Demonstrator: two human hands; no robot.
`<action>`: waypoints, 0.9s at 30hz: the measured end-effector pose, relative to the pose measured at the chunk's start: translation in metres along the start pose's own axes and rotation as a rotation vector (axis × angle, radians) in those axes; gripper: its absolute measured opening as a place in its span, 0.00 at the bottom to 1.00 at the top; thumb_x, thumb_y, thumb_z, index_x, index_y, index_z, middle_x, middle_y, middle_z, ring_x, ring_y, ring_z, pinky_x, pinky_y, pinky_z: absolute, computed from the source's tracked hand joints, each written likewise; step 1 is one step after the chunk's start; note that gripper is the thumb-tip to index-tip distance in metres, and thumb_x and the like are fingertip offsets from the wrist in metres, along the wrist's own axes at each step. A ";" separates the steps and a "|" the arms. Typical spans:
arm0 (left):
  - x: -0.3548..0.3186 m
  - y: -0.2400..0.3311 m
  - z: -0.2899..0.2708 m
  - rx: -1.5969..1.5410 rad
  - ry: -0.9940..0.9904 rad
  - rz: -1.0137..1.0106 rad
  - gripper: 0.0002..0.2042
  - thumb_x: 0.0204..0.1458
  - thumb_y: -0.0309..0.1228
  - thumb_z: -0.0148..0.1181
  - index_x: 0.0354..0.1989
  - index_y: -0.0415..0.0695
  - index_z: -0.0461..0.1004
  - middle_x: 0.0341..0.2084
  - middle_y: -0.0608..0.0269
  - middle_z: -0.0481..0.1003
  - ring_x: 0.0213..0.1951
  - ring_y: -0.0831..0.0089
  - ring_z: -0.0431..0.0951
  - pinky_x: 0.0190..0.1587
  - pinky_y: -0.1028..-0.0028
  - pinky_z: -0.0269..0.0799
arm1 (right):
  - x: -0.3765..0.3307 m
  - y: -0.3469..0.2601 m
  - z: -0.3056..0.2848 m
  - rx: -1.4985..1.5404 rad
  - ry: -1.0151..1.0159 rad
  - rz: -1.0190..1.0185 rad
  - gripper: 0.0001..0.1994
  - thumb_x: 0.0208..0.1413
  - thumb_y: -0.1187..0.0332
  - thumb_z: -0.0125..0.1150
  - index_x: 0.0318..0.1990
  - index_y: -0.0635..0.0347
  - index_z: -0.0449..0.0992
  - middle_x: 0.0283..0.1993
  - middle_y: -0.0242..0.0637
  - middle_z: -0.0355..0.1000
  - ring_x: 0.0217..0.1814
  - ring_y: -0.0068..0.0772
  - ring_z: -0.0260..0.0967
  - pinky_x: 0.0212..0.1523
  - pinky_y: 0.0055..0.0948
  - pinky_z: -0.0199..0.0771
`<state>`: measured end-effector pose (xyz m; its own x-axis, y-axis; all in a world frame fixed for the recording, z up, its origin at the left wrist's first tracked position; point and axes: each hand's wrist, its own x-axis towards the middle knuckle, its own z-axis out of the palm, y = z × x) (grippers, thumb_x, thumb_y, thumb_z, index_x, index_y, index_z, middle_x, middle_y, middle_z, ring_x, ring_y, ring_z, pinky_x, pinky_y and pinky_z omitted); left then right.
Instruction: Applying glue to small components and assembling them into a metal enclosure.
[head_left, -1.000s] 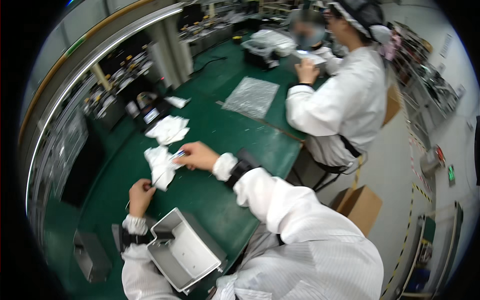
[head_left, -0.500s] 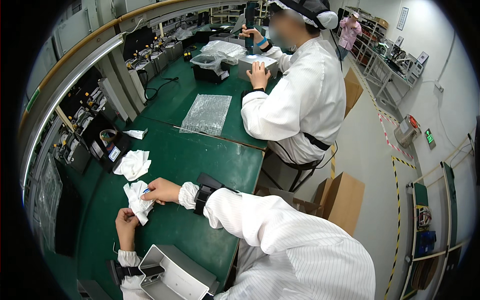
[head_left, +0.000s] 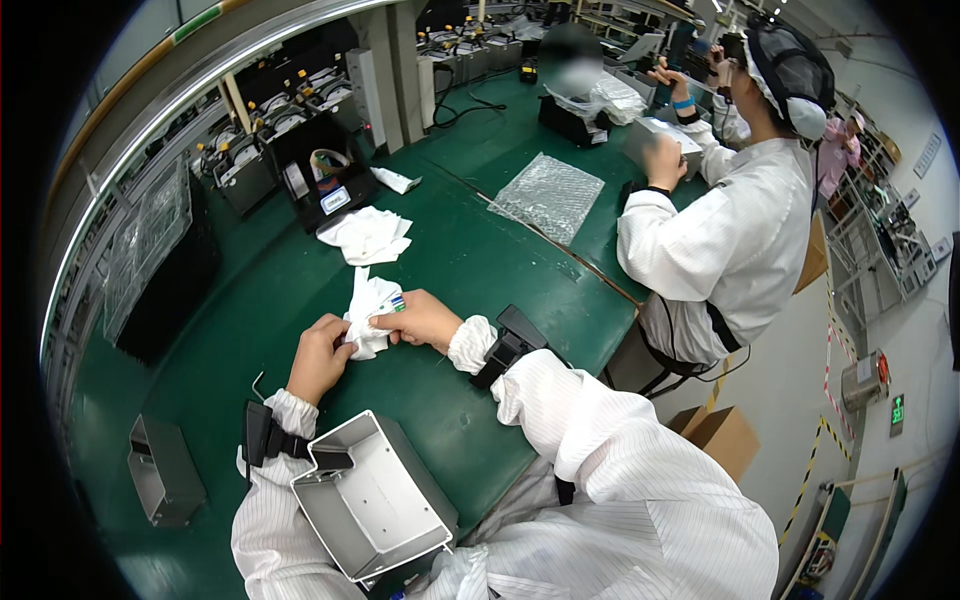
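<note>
My right hand [head_left: 422, 322] is closed on a crumpled white cloth [head_left: 370, 293], pressing it between thumb and fingers. A small white item with blue and green marks [head_left: 397, 302] shows at those fingertips; its kind is partly hidden. My left hand [head_left: 318, 357] pinches the cloth's lower left edge, its fingertips close to the right hand's. Just beyond lies a second crumpled white cloth [head_left: 366, 236]. Close to my body, an open grey metal housing [head_left: 425, 480] rests tilted beside my left forearm, its hollow inside showing.
Behind the cloths stand a black bin [head_left: 325, 200] with tape and small items, and a white tube [head_left: 396, 180]. A bent hex key [head_left: 259, 385] and another grey housing [head_left: 165, 470] lie left. Bubble wrap [head_left: 548, 198] lies toward a co-worker [head_left: 740, 220] handling a grey box.
My view has swung, shifting the scene across the picture. My left hand has come up closer to my right on the cloth. The co-worker's raised hand has moved.
</note>
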<state>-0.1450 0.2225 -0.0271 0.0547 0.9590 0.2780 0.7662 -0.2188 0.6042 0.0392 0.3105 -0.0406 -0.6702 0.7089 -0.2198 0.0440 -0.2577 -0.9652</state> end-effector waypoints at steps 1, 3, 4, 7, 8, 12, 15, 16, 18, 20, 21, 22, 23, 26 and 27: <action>0.001 0.002 0.000 -0.011 0.009 0.000 0.10 0.36 0.19 0.62 0.30 0.33 0.73 0.24 0.52 0.70 0.25 0.59 0.72 0.29 0.69 0.67 | -0.002 -0.003 0.001 0.003 0.023 -0.003 0.11 0.45 0.66 0.64 0.26 0.67 0.74 0.16 0.33 0.68 0.11 0.16 0.55 0.10 0.19 0.48; 0.001 0.003 0.001 0.015 0.026 0.005 0.10 0.36 0.19 0.62 0.30 0.33 0.74 0.23 0.52 0.70 0.25 0.58 0.73 0.30 0.69 0.68 | 0.000 -0.004 0.000 -0.008 0.038 0.013 0.10 0.45 0.67 0.64 0.26 0.65 0.74 0.16 0.33 0.68 0.12 0.16 0.55 0.11 0.19 0.48; -0.001 0.003 0.001 0.042 0.032 0.032 0.09 0.37 0.20 0.62 0.30 0.33 0.74 0.23 0.51 0.70 0.25 0.57 0.73 0.30 0.68 0.68 | -0.001 -0.005 0.000 0.004 0.035 0.021 0.09 0.44 0.67 0.64 0.25 0.64 0.74 0.16 0.32 0.67 0.12 0.16 0.55 0.11 0.19 0.47; -0.005 -0.005 0.001 0.162 0.048 0.094 0.11 0.36 0.20 0.60 0.32 0.32 0.75 0.22 0.52 0.71 0.23 0.60 0.73 0.28 0.69 0.67 | -0.004 -0.015 0.002 0.022 0.006 0.014 0.09 0.45 0.67 0.64 0.25 0.64 0.73 0.16 0.31 0.66 0.12 0.15 0.54 0.11 0.20 0.45; -0.005 -0.007 0.001 0.159 0.048 0.093 0.11 0.36 0.20 0.60 0.32 0.32 0.75 0.22 0.52 0.71 0.23 0.60 0.73 0.28 0.69 0.67 | -0.007 -0.019 0.001 0.022 0.012 0.016 0.09 0.45 0.67 0.64 0.25 0.63 0.73 0.15 0.30 0.65 0.12 0.14 0.52 0.11 0.19 0.43; 0.000 -0.003 0.007 0.123 0.079 0.064 0.09 0.37 0.20 0.60 0.31 0.32 0.75 0.22 0.51 0.72 0.22 0.61 0.72 0.27 0.69 0.67 | -0.016 -0.031 -0.024 0.223 0.016 -0.036 0.09 0.47 0.66 0.64 0.25 0.61 0.72 0.16 0.29 0.64 0.10 0.13 0.50 0.11 0.17 0.41; 0.002 0.000 0.012 0.090 0.097 -0.030 0.09 0.38 0.20 0.61 0.31 0.31 0.74 0.23 0.51 0.73 0.22 0.64 0.74 0.27 0.71 0.69 | -0.019 -0.034 -0.034 0.384 0.043 -0.139 0.09 0.50 0.66 0.62 0.26 0.60 0.71 0.17 0.29 0.64 0.10 0.12 0.49 0.11 0.16 0.42; 0.003 0.000 0.013 0.087 0.102 -0.068 0.10 0.40 0.21 0.61 0.33 0.31 0.74 0.24 0.52 0.74 0.23 0.68 0.75 0.27 0.73 0.70 | -0.019 -0.034 -0.035 0.381 0.041 -0.140 0.09 0.50 0.66 0.62 0.26 0.60 0.71 0.17 0.29 0.64 0.10 0.12 0.49 0.11 0.16 0.42; 0.003 -0.004 0.007 -0.154 0.020 -0.208 0.12 0.41 0.22 0.62 0.36 0.31 0.73 0.27 0.54 0.75 0.26 0.71 0.75 0.30 0.75 0.71 | -0.018 -0.032 -0.037 0.552 0.034 -0.215 0.08 0.52 0.65 0.60 0.28 0.58 0.70 0.18 0.28 0.63 0.12 0.13 0.49 0.13 0.16 0.45; 0.000 -0.015 -0.004 -0.473 -0.118 -0.343 0.18 0.44 0.23 0.62 0.46 0.32 0.68 0.36 0.57 0.74 0.33 0.77 0.75 0.37 0.79 0.72 | -0.016 -0.031 -0.037 0.646 0.001 -0.230 0.08 0.53 0.64 0.60 0.29 0.57 0.70 0.18 0.28 0.63 0.12 0.13 0.49 0.14 0.16 0.47; -0.003 -0.013 -0.010 -0.474 -0.117 -0.345 0.18 0.44 0.23 0.62 0.46 0.32 0.68 0.36 0.57 0.74 0.33 0.77 0.75 0.37 0.79 0.72 | -0.015 -0.029 -0.038 0.746 -0.024 -0.243 0.09 0.53 0.63 0.59 0.30 0.56 0.69 0.18 0.27 0.63 0.13 0.14 0.49 0.15 0.16 0.48; -0.006 -0.006 -0.019 -0.528 -0.093 -0.372 0.19 0.44 0.23 0.62 0.46 0.33 0.68 0.37 0.56 0.74 0.34 0.76 0.76 0.37 0.80 0.72 | -0.014 -0.029 -0.041 0.724 -0.030 -0.260 0.12 0.57 0.56 0.54 0.34 0.56 0.71 0.18 0.27 0.63 0.14 0.14 0.49 0.18 0.17 0.49; -0.010 -0.001 -0.027 -0.582 -0.068 -0.399 0.20 0.44 0.23 0.63 0.47 0.33 0.68 0.39 0.54 0.73 0.34 0.75 0.76 0.36 0.80 0.72 | -0.015 -0.029 -0.044 0.723 -0.027 -0.255 0.12 0.57 0.56 0.54 0.34 0.56 0.71 0.18 0.27 0.63 0.14 0.14 0.49 0.18 0.17 0.49; -0.031 0.006 -0.061 -0.587 0.045 -0.445 0.20 0.47 0.26 0.60 0.49 0.35 0.66 0.39 0.57 0.73 0.36 0.75 0.75 0.39 0.79 0.71 | -0.016 -0.033 -0.039 0.768 -0.030 -0.311 0.27 0.56 0.40 0.42 0.38 0.58 0.70 0.19 0.27 0.61 0.16 0.15 0.48 0.18 0.17 0.48; -0.039 0.010 -0.067 -0.597 0.087 -0.445 0.19 0.49 0.28 0.58 0.49 0.36 0.66 0.38 0.58 0.72 0.36 0.75 0.74 0.40 0.78 0.71 | -0.016 -0.033 -0.039 0.763 -0.029 -0.309 0.27 0.56 0.40 0.42 0.38 0.58 0.70 0.19 0.27 0.61 0.16 0.15 0.48 0.18 0.17 0.48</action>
<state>-0.1828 0.1714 0.0183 -0.2495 0.9674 -0.0443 0.2247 0.1023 0.9690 0.0771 0.3331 -0.0103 -0.5890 0.8063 0.0535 -0.6539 -0.4367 -0.6178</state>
